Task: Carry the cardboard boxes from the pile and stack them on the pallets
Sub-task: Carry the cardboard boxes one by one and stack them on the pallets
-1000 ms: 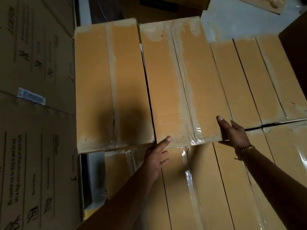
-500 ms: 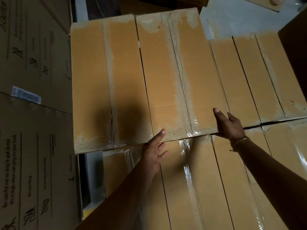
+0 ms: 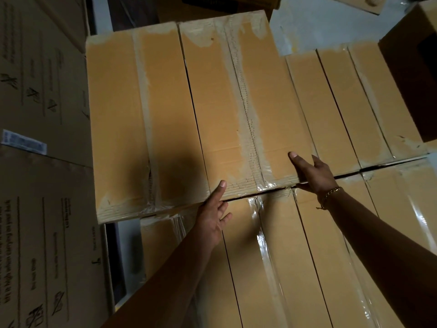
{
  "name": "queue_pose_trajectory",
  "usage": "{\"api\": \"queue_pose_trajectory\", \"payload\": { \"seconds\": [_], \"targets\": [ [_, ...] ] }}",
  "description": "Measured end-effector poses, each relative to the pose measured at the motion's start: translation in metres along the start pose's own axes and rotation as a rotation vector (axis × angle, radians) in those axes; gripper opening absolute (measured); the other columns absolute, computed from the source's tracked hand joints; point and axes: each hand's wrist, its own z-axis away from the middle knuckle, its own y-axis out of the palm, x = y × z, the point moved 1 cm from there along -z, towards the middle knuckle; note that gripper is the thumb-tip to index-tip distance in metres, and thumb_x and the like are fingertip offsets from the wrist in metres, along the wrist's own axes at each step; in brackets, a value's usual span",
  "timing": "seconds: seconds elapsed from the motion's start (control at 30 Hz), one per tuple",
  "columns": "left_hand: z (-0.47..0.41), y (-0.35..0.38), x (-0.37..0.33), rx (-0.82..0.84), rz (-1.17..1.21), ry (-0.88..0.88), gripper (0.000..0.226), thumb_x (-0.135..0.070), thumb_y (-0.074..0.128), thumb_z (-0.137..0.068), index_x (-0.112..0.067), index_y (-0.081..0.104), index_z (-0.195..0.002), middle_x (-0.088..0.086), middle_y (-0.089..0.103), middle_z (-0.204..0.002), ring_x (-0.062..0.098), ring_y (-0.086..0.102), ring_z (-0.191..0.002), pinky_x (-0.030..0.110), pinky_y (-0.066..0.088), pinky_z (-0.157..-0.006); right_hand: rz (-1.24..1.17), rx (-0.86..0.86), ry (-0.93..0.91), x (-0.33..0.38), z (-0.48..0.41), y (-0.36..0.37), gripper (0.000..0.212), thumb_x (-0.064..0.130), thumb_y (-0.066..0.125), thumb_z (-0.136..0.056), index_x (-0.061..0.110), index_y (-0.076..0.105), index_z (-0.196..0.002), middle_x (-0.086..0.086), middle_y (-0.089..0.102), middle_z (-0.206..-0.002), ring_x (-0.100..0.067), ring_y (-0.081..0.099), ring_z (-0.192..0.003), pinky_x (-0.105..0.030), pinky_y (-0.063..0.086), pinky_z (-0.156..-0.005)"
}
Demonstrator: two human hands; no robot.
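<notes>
The cardboard box (image 3: 238, 110) in hand is found lying flat on the upper layer of the stack, its long left side touching a neighbouring box (image 3: 132, 126) and its base borne by the taped lower boxes (image 3: 283, 256). No pallet is visible beneath. The left hand (image 3: 212, 218) is held open at the near left corner, thumb against the near edge, fingers straight and loosely spread. The right hand (image 3: 312, 174) is spread wide over the near right corner, thumb laid on top; nothing is gripped by either.

Hazards are judged as follows. A fingertip of the right hand appears tucked at the seam below the near edge and could be pinched if the box is shifted. The glossy tape below could let the box slide too far. The neighbouring box overhangs a dark gap (image 3: 123, 256) beside the printed cartons (image 3: 42, 209); a sideways shove could tip it in
</notes>
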Motion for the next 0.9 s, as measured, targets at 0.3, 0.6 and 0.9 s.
{"api": "queue_pose_trajectory", "payload": {
  "seconds": [0.3,0.6,0.9],
  "targets": [
    [-0.007,-0.006,0.006,0.018,-0.103,0.0,0.048,-0.056,0.077,-0.077,-0.039,0.06,-0.12,0.012,0.04,-0.158,0.026,0.046,-0.14,0.051,0.045,-0.108,0.02,-0.005,-0.006,0.001,0.002,-0.001,0.108,0.061,0.077,-0.077,0.017,0.024,-0.16,-0.016,0.037,-0.158,-0.035,0.052,-0.13,-0.043,0.06,-0.084],
    [0.015,-0.027,0.022,-0.057,-0.374,0.019,0.121,-0.083,0.077,-0.056,-0.024,0.036,-0.153,0.004,0.047,-0.146,0.026,0.046,-0.137,0.048,0.045,-0.099,0.153,0.061,-0.124,-0.006,0.041,-0.039,0.094,0.075,0.066,-0.077,0.024,0.041,-0.152,-0.009,0.048,-0.152,-0.026,0.049,-0.13,-0.049,0.043,-0.108],
    [0.126,-0.016,0.026,-0.175,-0.731,0.394,0.128,-0.091,0.059,-0.056,-0.026,0.021,-0.159,0.006,0.033,-0.162,0.03,0.035,-0.146,0.055,0.031,-0.119,0.397,0.184,-0.317,0.007,0.131,-0.099,0.085,0.066,0.062,-0.087,0.023,0.037,-0.155,-0.007,0.041,-0.159,-0.024,0.049,-0.137,-0.037,0.039,-0.11]
  ]
}}
